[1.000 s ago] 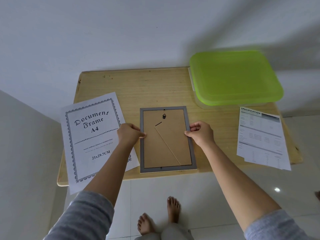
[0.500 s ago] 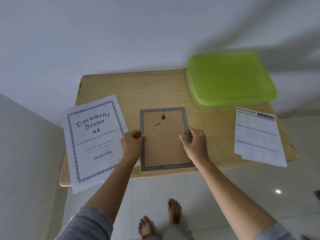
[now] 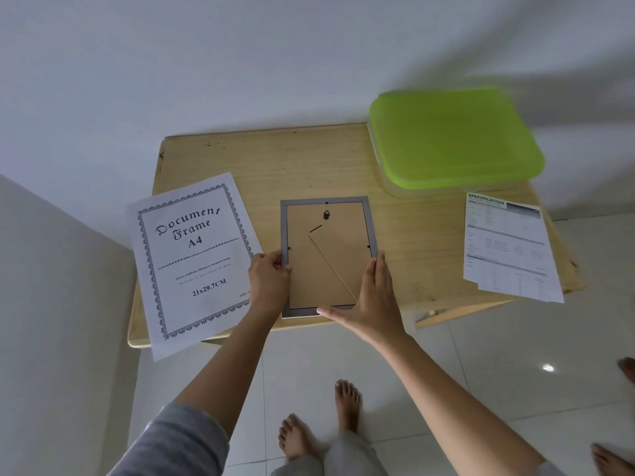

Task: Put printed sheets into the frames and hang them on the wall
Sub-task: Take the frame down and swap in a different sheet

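A grey picture frame point(image 3: 328, 221) lies face down on the wooden table point(image 3: 275, 159), its brown backing board with stand and hanger facing up. My left hand point(image 3: 269, 281) grips the frame's left edge low down. My right hand point(image 3: 371, 300) lies flat with fingers spread over the frame's lower right corner, thumb along the bottom edge. A printed "Document Frame A4" sheet point(image 3: 192, 255) lies left of the frame, overhanging the table's front edge. A stack of printed "Specification" sheets point(image 3: 508, 249) lies at the right.
A clear box with a lime green lid point(image 3: 453, 139) stands at the table's back right, against the white wall. My bare feet point(image 3: 319, 427) stand on white tiles below the table's front edge. Another person's toes point(image 3: 627, 369) show at the far right.
Both hands slid down the frame's sides toward me. My right hand went from pinching the right edge to lying flat over the lower right corner. The frame stayed on the table.
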